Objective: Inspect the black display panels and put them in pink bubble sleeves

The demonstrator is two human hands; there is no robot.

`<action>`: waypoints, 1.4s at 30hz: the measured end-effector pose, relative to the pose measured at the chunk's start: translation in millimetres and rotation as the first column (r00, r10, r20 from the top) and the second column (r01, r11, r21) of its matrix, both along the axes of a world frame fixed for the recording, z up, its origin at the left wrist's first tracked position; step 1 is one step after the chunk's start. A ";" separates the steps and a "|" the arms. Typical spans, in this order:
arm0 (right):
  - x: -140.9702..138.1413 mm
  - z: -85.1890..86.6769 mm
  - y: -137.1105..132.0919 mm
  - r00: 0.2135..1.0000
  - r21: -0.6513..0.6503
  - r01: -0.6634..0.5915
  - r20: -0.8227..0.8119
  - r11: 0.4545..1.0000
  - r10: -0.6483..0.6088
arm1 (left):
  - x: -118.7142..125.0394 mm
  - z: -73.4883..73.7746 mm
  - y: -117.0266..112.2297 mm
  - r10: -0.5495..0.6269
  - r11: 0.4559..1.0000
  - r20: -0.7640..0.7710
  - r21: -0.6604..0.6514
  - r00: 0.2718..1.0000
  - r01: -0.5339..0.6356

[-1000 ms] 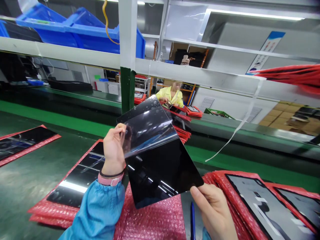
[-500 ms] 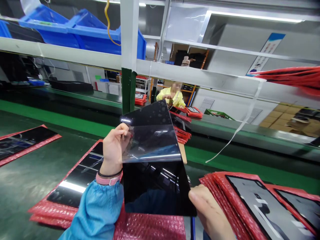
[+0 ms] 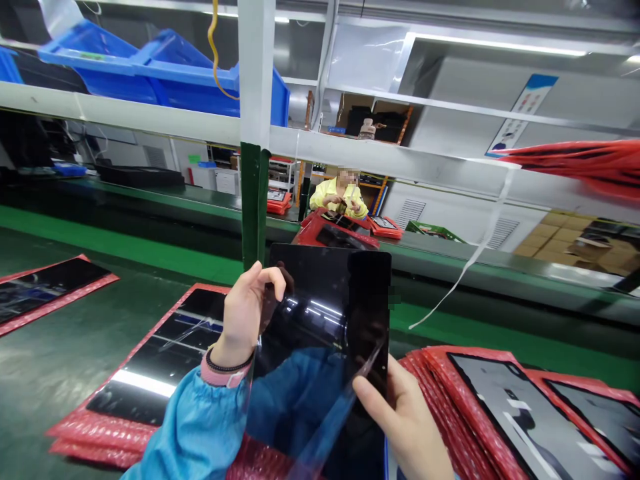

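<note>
Right hand (image 3: 407, 417) clamped on right edge of black panel (image 3: 300, 327), thumb against clear film (image 3: 327, 427); left hand (image 3: 244, 310) half-curled at left edge, can't tell if pinching film. Panel near centre, between left bubble-wrap stack (image 3: 103, 430) and right bubble-wrap stack (image 3: 434, 390). Far: co-worker in yellow (image 3: 323, 193).

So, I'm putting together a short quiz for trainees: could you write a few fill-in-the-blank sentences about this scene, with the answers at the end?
1. The right hand holds the dark screen by its ____ edge, as pictured.
2. The pink wristband is on the camera wearer's ____ wrist.
3. The top worn by the person in the background is ____.
4. The bins above the white rail are ____.

Missing words: right; left; yellow; blue.
</note>
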State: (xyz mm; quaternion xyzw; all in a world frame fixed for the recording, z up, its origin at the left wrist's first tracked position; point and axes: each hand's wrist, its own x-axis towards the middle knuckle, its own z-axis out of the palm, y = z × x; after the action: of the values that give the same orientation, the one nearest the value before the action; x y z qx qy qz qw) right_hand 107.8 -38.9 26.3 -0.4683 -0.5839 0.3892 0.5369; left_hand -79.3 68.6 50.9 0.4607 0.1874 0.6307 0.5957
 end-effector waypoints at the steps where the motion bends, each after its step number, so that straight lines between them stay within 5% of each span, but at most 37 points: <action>1: -2.0 0.3 -0.9 0.999 -0.004 0.033 0.002 0.999 -0.033 | 0.2 -0.6 -0.7 -0.001 1.000 0.001 -0.001 1.000 0.001; 9: -12.3 -9.3 -2.3 0.989 0.022 0.130 -0.075 0.991 -0.128 | -0.5 -0.1 -4.3 0.071 0.997 -0.047 0.020 0.996 -0.070; 13: -9.6 -24.1 0.5 0.965 0.194 0.241 0.060 0.951 -0.257 | -0.3 -0.9 -2.7 0.061 0.998 -0.049 0.026 0.997 -0.060; 17: -2.9 -32.5 5.5 0.831 0.504 0.254 0.323 0.826 -0.453 | 0.9 -1.5 -0.9 0.100 0.993 -0.069 0.071 0.993 -0.096; 21: 2.4 -29.9 10.9 0.583 0.775 0.081 0.473 0.627 -0.660 | 2.6 -1.4 -1.0 0.254 0.955 -0.096 0.184 0.962 -0.234; 23: 2.0 -27.5 12.4 0.538 0.816 0.001 0.486 0.578 -0.688 | 2.8 -2.5 -1.5 0.311 0.928 -0.104 0.249 0.945 -0.278; 29: 0.8 -26.0 10.6 0.629 0.867 -0.043 0.411 0.497 -0.661 | 1.4 -9.8 -2.2 0.308 0.892 -0.099 0.376 0.946 -0.251; 33: 9.7 -28.1 8.6 0.653 0.862 -0.114 0.440 0.495 -0.616 | 0.8 -14.6 -1.6 0.284 0.887 -0.154 0.417 0.946 -0.198; 35: 10.6 -31.0 8.9 0.683 0.888 -0.060 0.369 0.455 -0.631 | 1.8 -16.1 -3.0 0.299 0.883 -0.210 0.430 0.931 -0.186; 38: 6.0 -36.7 9.5 0.733 0.944 0.095 0.148 0.315 -0.664 | 5.1 -16.0 -8.0 0.288 0.874 -0.276 0.466 0.917 -0.134; 42: 4.1 -36.0 3.5 0.613 0.919 0.284 0.047 0.275 -0.788 | 10.0 -15.4 -18.0 0.232 0.837 -0.332 0.547 0.914 -0.014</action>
State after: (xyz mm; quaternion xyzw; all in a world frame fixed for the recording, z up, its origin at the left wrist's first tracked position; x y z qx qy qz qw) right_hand 111.9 -35.4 -9.7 -0.4009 -0.6033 -0.3020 0.6197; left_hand -69.3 50.5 35.5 0.7091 0.1477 0.5923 0.3529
